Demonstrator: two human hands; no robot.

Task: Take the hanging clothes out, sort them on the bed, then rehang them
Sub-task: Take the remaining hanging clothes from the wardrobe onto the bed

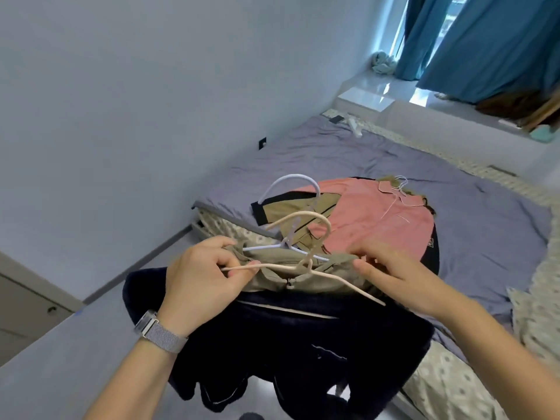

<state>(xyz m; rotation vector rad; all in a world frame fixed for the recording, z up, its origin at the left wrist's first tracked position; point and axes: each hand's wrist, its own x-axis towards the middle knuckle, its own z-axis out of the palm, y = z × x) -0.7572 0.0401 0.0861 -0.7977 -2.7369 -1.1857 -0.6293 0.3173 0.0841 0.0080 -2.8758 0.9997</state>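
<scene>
Olive fabric, a shirt (pixel 306 272), is stretched between both hands above the near edge of the bed (pixel 394 165), with a navy garment (pixel 288 338) draped beneath it and hanging down toward the floor. The left hand (pixel 200 286), a mesh-band watch (pixel 160 330) on its wrist, pinches the left end of a cream hanger (pixel 306 268) together with the shirt's shoulder, fingers curled round both. The right hand (pixel 391 268) has its fingers curled on the shirt's other shoulder, thumb stretched along the cloth; the hanger's right arm passes under that hand and sticks out below it. A white hanger (pixel 291 207) lies just behind the cream one, its hook rising over the pile. On the grey-purple sheet behind lies a pink shirt (pixel 372 219), on its own thin hanger, overlapping a tan garment (pixel 291 210) with black trim. Blue curtains (pixel 485 40) hang at the far window, and a dark phone (pixel 336 119) rests near the head of the bed.
</scene>
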